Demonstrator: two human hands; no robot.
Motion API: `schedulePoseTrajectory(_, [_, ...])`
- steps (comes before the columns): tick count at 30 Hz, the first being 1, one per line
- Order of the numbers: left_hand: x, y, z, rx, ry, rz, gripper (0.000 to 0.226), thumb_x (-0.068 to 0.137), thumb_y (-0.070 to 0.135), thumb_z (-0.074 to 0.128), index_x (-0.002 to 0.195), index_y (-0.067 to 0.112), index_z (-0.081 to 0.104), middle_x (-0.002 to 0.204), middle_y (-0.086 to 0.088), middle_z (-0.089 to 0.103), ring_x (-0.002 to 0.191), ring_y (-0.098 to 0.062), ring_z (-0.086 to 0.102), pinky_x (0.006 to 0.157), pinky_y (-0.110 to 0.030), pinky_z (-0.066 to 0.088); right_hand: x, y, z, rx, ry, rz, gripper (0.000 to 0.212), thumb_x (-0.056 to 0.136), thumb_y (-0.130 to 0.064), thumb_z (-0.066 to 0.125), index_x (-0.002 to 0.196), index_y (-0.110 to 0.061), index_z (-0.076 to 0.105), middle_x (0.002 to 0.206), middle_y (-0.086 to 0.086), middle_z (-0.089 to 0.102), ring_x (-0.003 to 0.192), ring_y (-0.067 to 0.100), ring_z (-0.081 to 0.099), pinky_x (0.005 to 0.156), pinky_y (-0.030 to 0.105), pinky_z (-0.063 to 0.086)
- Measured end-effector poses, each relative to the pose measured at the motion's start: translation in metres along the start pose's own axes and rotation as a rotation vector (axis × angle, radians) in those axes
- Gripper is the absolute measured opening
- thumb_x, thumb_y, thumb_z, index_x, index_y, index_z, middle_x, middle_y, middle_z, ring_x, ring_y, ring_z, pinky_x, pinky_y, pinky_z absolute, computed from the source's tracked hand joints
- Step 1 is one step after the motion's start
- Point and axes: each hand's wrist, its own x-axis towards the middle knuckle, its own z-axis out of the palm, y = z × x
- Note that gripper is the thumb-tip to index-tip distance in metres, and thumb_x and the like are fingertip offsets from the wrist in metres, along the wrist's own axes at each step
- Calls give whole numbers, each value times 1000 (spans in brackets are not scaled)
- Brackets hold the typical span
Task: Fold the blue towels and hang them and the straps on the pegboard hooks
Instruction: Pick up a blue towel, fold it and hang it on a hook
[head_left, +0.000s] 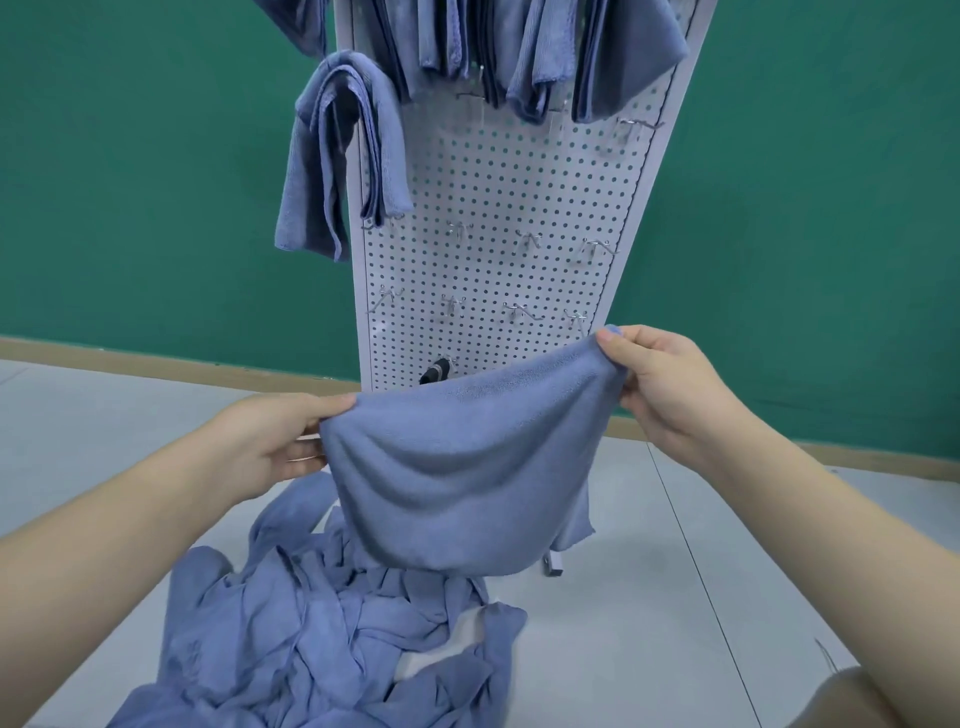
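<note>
I hold a blue towel up in front of the white pegboard. My left hand pinches its left upper corner, and my right hand pinches its right upper corner, a little higher. The towel sags between them, doubled over. Below it a heap of loose blue towels lies on the grey floor. Folded blue towels hang from hooks at the pegboard's top and left side. A dark strap piece shows low on the board, partly hidden by the towel.
Several bare metal hooks stick out of the pegboard's middle and lower rows. A green wall with a wooden skirting stands behind. The board's foot rests on the floor behind the held towel.
</note>
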Motion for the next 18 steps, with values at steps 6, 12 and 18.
schedulePoseTrajectory(6, [2, 7, 4, -201, -22, -99, 10, 99, 13, 64, 90, 13, 66, 73, 0, 68, 76, -17, 58, 75, -30, 51, 3, 7, -1, -103, -18, 35, 18, 102, -20, 64, 87, -10, 66, 91, 13, 65, 85, 25, 55, 74, 35, 54])
schedulePoseTrajectory(12, [4, -6, 12, 3, -114, -58, 22, 94, 2, 68, 72, 6, 68, 71, -5, 67, 69, -18, 63, 74, -32, 52, 3, 10, 0, -138, -35, 15, 17, 101, -22, 67, 91, -8, 65, 89, 14, 62, 83, 25, 55, 73, 36, 53])
schedulePoseTrajectory(18, [6, -23, 12, 832, -66, 166, 19, 76, 13, 90, 81, 5, 73, 59, -2, 69, 48, -9, 60, 47, -15, 44, 2, 10, 2, -164, -47, -11, 17, 101, -22, 67, 88, -11, 62, 89, 15, 58, 83, 25, 53, 78, 41, 50])
